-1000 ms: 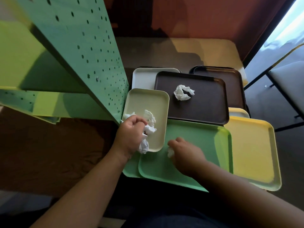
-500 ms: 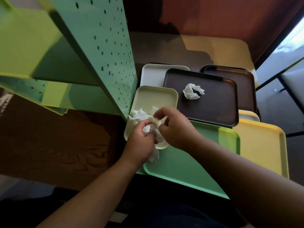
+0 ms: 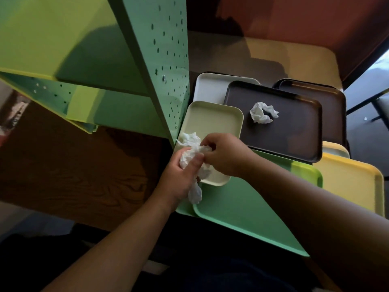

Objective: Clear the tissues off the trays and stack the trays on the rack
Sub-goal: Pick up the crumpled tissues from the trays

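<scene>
Both hands meet over the near end of a small cream tray point(image 3: 212, 121). My left hand point(image 3: 179, 178) grips a bunch of crumpled white tissues point(image 3: 190, 144), with one end hanging below the fist. My right hand point(image 3: 225, 157) pinches the same bunch from the right. One more crumpled tissue point(image 3: 263, 112) lies alone on the dark brown tray point(image 3: 294, 133) behind. A large green tray point(image 3: 242, 205) lies under the cream one, nearest me. The green perforated rack point(image 3: 164, 60) stands at the left, touching the cream tray's left edge.
A yellow tray point(image 3: 353, 182) lies at the right, a white tray point(image 3: 210, 85) and a second brown tray point(image 3: 332, 102) at the back. A wooden surface point(image 3: 73, 169) lies under the rack. A chair frame point(image 3: 368, 106) stands at the far right.
My right hand left the green tray and moved left to the tissues held in my left hand. The view has shifted closer and to the left.
</scene>
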### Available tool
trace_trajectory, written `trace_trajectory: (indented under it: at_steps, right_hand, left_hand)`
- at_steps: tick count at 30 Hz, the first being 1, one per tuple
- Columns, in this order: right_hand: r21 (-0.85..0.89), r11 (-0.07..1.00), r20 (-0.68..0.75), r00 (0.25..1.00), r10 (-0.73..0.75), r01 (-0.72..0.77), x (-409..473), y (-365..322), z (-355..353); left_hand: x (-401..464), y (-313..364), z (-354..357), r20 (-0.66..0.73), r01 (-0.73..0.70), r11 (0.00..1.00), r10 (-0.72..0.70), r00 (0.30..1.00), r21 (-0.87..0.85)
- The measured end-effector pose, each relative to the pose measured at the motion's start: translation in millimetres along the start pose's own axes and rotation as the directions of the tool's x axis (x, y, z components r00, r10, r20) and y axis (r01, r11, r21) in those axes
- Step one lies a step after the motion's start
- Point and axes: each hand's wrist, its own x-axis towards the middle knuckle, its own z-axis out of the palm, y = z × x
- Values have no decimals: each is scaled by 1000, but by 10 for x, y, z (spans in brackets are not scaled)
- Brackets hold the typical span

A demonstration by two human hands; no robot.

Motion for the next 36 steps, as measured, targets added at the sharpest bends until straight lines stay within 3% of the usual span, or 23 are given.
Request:
trace_trajectory:
  at_steps: [2, 4, 6, 9, 15, 17, 20, 23, 25, 27, 29, 30, 32, 33, 36]
  right_hand:
    - [116, 993, 198, 979, -47, 25, -124, -84, -80]
    - [163, 987, 274, 960, -47, 2, -102, -89, -142]
    - [19, 999, 165, 985, -39, 36, 42, -62, -141]
    - [-202, 976, -48, 994, -95, 84, 234, -32, -13]
    - [-476, 858, 86, 981, -174, 194, 473, 84, 356]
    - [-393, 903, 33, 984, -176, 175, 472, 117, 327]
    - [-63, 989, -129, 981, -143, 136, 315, 148, 135]
    - [301, 945, -121, 988, -94, 127, -41, 167, -101]
    - [329, 938, 14, 992, -124, 113, -245, 211, -212]
    - [303, 949, 142, 981, -135, 86, -312, 294, -381]
    - [364, 930, 45, 996, -71, 49, -190, 440, -619]
    - [356, 934, -103, 995, 9, 29, -65, 560, -744]
    - [171, 983, -416, 899, 134, -67, 235, 850, -959]
    - [69, 987, -479, 862, 163, -148, 358, 998, -1015]
    - [-175, 958, -357, 922, 152, -226, 596, 1365, -968]
  left_hand:
    - [-7, -14, 26, 31, -4, 997, 6, 1000, -77]
    - [4, -31, 12, -36, -22, 997, 19, 999, -74]
    - [29, -61, -62, -125, -22, 999, 25, 992, 26]
    - [32, -110, -149, -132, 6, 993, 9, 991, 118]
    - [-10, -112, -175, -153, -7, 977, 41, 987, 214]
    - [-27, -105, -151, -168, -8, 982, 41, 985, 189]
    - [-21, -46, -70, -169, 28, 1000, -27, 985, 0]
    - [55, 97, 92, -5, 81, 984, -83, 997, -159]
    - [118, 219, 263, 47, 74, 983, -67, 997, -166]
    - [188, 343, 454, -17, 7, 998, -8, 1000, -55]
    - [297, 445, 619, -67, -55, 998, 56, 996, 25]
    - [361, 487, 679, -84, -66, 997, 69, 994, 36]
    - [487, 558, 787, -105, -66, 998, 67, 992, 12]
    - [535, 577, 839, -101, -67, 998, 68, 993, 8]
    - [581, 573, 981, -65, -59, 998, 60, 996, 8]
